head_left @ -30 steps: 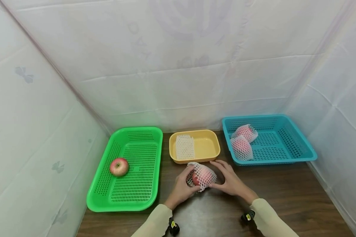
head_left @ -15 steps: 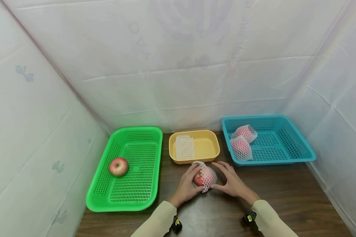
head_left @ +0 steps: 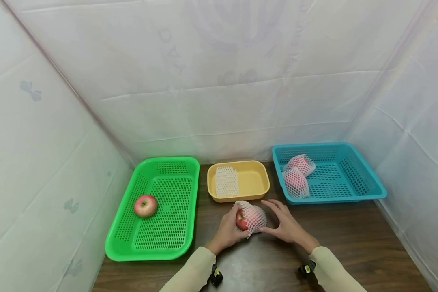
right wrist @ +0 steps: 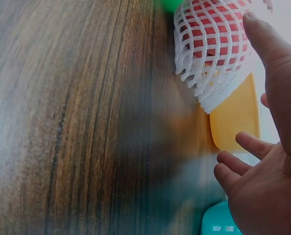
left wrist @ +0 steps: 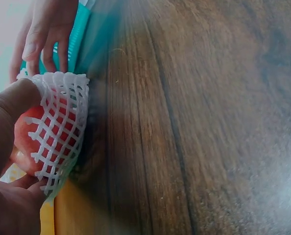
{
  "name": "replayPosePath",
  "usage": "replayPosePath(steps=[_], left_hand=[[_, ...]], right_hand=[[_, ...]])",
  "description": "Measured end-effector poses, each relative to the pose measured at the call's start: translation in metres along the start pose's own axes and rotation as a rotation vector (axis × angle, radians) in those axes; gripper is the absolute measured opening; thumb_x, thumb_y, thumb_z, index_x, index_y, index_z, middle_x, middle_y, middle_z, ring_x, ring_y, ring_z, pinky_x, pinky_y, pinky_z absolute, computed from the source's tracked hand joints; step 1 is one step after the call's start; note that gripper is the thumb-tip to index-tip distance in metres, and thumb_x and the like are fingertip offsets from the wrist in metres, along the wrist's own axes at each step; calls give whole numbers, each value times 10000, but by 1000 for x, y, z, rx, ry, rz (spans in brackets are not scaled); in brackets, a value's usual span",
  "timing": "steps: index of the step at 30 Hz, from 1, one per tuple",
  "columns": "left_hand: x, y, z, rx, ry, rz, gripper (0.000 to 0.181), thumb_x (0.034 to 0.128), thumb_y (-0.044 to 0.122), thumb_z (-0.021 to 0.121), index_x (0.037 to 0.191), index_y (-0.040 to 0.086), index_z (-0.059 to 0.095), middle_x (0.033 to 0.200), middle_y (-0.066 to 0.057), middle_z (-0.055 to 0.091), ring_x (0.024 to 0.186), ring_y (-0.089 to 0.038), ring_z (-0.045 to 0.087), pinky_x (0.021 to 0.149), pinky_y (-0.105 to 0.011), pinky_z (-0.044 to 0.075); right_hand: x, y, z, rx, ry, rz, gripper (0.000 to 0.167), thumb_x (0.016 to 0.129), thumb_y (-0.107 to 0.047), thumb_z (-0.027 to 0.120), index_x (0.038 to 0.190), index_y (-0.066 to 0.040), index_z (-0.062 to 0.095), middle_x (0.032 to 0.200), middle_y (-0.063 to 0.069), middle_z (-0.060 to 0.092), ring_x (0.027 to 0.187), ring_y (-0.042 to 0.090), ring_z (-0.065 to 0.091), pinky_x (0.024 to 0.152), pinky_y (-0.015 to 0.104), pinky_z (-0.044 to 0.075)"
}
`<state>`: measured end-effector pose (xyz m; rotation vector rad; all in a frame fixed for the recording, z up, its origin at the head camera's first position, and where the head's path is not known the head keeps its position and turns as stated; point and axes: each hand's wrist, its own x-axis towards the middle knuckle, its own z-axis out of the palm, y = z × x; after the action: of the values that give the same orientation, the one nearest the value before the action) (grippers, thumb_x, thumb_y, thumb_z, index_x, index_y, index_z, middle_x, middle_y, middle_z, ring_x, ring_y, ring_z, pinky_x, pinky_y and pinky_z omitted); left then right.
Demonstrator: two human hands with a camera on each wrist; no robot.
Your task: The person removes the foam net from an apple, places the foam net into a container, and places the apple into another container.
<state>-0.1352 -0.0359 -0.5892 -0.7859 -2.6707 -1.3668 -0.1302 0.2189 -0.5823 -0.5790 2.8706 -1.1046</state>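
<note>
A red apple (head_left: 241,223) sits on the table in front of me, partly inside a white foam net sleeve (head_left: 256,219). Its left side is bare, while mesh covers the right. My left hand (head_left: 227,229) grips the net's open rim around the apple, thumb on the near side and fingers on the far side. In the left wrist view, the thumb and fingertips lie at opposite edges of the mesh (left wrist: 62,132). My right hand (head_left: 285,223) is at the sleeve's right end with fingers spread; its thumb tip is at the mesh (right wrist: 211,39), though contact is unclear.
A green basket (head_left: 111,243) at left holds one bare apple (head_left: 145,206). Behind the hands, a yellow tray (head_left: 253,182) contains flat foam netting (head_left: 226,181). Two net-wrapped apples (head_left: 296,182) lie in the blue basket (head_left: 372,178) at right. White sheeting encloses the table (head_left: 350,239).
My left hand shifted right with the net's rim, then slightly back left, drawing the rim over more of the apple. The right hand has barely moved.
</note>
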Motion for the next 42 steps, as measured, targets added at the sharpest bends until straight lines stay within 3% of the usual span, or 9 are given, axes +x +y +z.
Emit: replayPosePath(steps=[8,19,26,36,42], left_hand=[[-2,-5,0,-24,10,-8,681,695,58,901,1233,78,483,1132,-85,635,1002,-195,646,834,-302,568],[-6,-8,-10,-19,37,-57,738,706,73,904,1315,60,488,1203,-113,643,1080,-226,635,925,-401,545],[-9,-12,-15,3,65,24,694,703,63,891,1310,11,557,1263,-134,642,1132,-271,641,970,-446,530],[-12,-14,-18,19,66,-3,676,711,116,912,1293,42,577,1273,-107,636,1136,-245,635,975,-433,529],[-14,-15,-19,6,76,-14,693,703,114,912,1303,57,569,1241,-85,643,1105,-223,639,960,-431,534]], right_hand=[[0,-2,3,-3,-8,-19,879,823,-571,811,1551,-250,438,1549,167,407,1382,405,417,1037,664,430],[6,-7,12,-41,-31,-184,863,823,-398,871,1542,-149,464,1590,98,430,1420,346,446,1069,598,435],[11,-10,13,-80,-69,-241,786,867,-275,847,1547,-165,468,1549,71,494,1392,279,499,1084,511,455],[13,-12,17,-196,119,-385,504,882,-139,824,1360,-105,670,1221,27,717,1109,181,683,921,398,571],[17,-11,17,-254,180,-432,402,853,-89,839,1243,-140,752,1002,-58,713,912,71,660,796,301,588]])
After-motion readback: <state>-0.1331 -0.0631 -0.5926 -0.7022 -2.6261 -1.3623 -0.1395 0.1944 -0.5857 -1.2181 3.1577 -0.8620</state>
